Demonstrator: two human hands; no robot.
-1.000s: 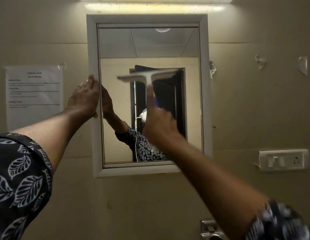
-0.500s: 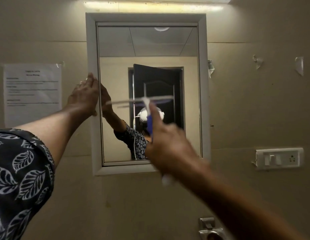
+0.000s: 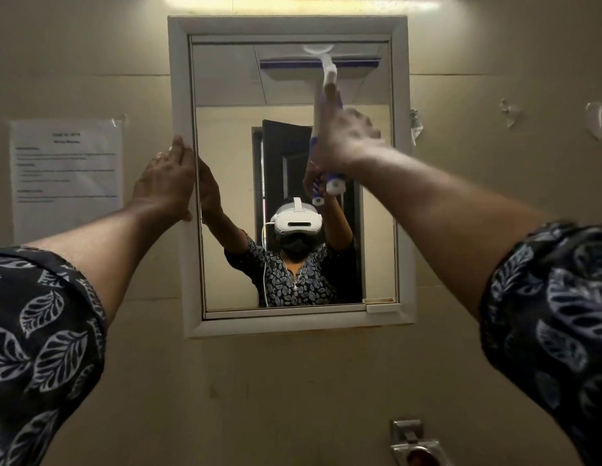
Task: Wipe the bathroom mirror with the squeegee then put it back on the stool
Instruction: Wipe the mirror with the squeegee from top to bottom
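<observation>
Right hand (image 3: 343,142): is reaching up and gripping the squeegee (image 3: 328,72) by its handle, fingers curled round it; motion blur is hiding the exact finger placement.
Squeegee: is sitting with its blade level near the top of the mirror (image 3: 180,79), over the right half of the glass; contact looks likely but cannot be confirmed.
Left hand (image 3: 165,186): is lying flat, fingers straight, against the mirror's left frame, holding nothing.
Risk: uneven pressure at full reach is likely to be leaving streaks, and the left strip of glass could be getting missed.
Surface: the glass is hanging upright in a pale frame.
Room: a paper notice (image 3: 65,173) is hanging on the wall (image 3: 91,45) to the left, a light strip (image 3: 303,1) is glowing above, and a metal fitting (image 3: 415,445) is showing below.
Stool: is not showing.
</observation>
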